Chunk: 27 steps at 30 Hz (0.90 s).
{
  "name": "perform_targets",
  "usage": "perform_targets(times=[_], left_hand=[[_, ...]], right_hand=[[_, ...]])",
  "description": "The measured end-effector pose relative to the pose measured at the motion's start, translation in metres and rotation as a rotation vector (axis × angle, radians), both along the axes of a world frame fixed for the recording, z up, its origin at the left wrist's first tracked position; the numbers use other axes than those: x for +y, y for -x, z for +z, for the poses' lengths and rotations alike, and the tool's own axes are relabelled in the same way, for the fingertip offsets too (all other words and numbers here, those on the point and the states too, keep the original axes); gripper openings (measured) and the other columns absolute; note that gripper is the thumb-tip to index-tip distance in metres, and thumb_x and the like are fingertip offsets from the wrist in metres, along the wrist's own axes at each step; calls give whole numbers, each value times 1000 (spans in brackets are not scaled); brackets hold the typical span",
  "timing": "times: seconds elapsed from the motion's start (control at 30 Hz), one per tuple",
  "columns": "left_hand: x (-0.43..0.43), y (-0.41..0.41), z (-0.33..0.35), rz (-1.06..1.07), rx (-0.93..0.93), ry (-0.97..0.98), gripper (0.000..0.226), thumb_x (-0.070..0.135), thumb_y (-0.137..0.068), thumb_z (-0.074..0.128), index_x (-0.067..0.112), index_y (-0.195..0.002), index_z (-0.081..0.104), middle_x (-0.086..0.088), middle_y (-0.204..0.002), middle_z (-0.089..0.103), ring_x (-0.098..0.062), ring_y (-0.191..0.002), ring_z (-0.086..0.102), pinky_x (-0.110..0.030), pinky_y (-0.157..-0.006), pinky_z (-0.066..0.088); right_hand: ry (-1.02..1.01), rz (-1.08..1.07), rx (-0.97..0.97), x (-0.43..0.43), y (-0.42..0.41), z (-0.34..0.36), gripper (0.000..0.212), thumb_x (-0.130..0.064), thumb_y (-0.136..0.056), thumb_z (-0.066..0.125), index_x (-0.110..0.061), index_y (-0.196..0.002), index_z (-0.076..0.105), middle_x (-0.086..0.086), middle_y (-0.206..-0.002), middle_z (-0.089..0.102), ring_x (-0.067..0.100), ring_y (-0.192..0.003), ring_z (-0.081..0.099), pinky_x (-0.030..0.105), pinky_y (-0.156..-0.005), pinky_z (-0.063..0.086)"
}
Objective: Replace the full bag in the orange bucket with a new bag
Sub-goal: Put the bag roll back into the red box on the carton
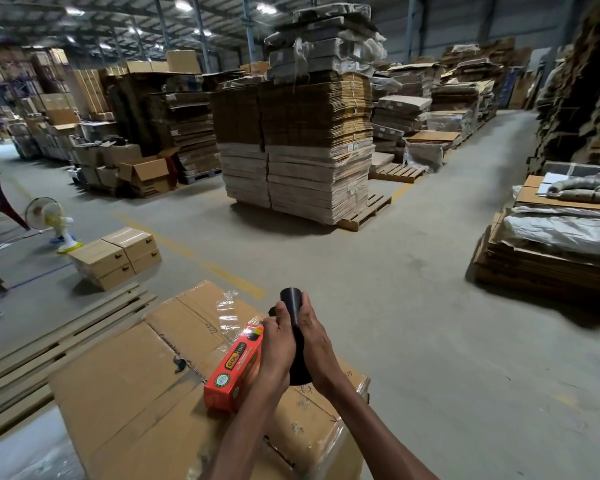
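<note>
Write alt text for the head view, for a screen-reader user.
The left hand and right hand together grip a black roll of plastic bags above a large brown cardboard carton. A long orange cardboard box lies on the carton beside the left hand. Beyond is a warehouse floor with pallets stacked with flattened cardboard.

Down in front we've got a big taped carton point(129, 368) with a crumpled clear wrapper point(227, 313) lying on its top, and long wooden planks point(59, 341) just beside it on the left. Further left, stacked brown boxes point(115, 258) sit near a floor fan point(49, 216). Across the yellow floor line point(187, 251), a tall stack of flattened cardboard point(298, 140) stands on a wooden pallet point(364, 214).
</note>
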State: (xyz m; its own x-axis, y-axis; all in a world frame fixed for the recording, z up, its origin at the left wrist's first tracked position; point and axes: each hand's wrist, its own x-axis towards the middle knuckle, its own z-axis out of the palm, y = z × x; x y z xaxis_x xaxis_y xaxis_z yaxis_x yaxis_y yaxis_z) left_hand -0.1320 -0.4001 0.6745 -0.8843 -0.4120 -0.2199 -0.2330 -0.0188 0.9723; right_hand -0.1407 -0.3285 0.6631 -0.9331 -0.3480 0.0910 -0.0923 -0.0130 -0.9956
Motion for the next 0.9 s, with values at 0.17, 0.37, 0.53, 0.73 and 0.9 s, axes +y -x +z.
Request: perform_targets(times=[0.17, 0.37, 0.53, 0.73, 0.9], left_hand=[[2, -2, 0, 38, 77, -63, 52, 59, -99, 31, 20, -126, 51, -9, -107, 65, -25, -95, 65, -42, -82, 56], [9, -5, -2, 52, -4, 30, 49, 54, -101, 33, 14, -110, 60, -11, -92, 69, -26, -86, 68, -36, -73, 54], [6, -2, -1, 135, 56, 299, 40, 43, -101, 41, 8, -103, 59, -11, -89, 69, -17, -74, 64, -29, -64, 49], [8, -11, 1, -94, 50, 44, 38, 40, -106, 28, 26, -131, 53, 13, -123, 60, 0, -99, 58, -22, -84, 48], [11, -9, 5, 5, 88, -9, 58, 70, -90, 33, 23, -103, 64, 2, -93, 73, -15, -87, 70, -33, -81, 54]], right_hand=[[31, 5, -28, 13, -9, 13, 34, -36, -106, 23, -41, -140, 19, -29, -110, 43, -24, -84, 56, 4, -66, 47], [-36, -26, 6, 6, -6, -4, 54, -48, -103, 24, -35, -154, 10, 2, -149, 40, 5, -121, 57, 18, -85, 53], [-57, -60, 30, -4, -7, -10, 66, -73, -93, 27, -45, -151, 11, 1, -155, 30, 29, -140, 41, 41, -107, 46], [-10, -20, 5, -2, -9, -2, 74, -70, -91, 22, -40, -155, 0, 0, -162, 23, 17, -137, 45, 19, -94, 47], [54, 8, 6, -1, -5, -6, 65, -61, -98, 21, -35, -156, 8, 0, -157, 35, 12, -131, 50, 17, -93, 49]])
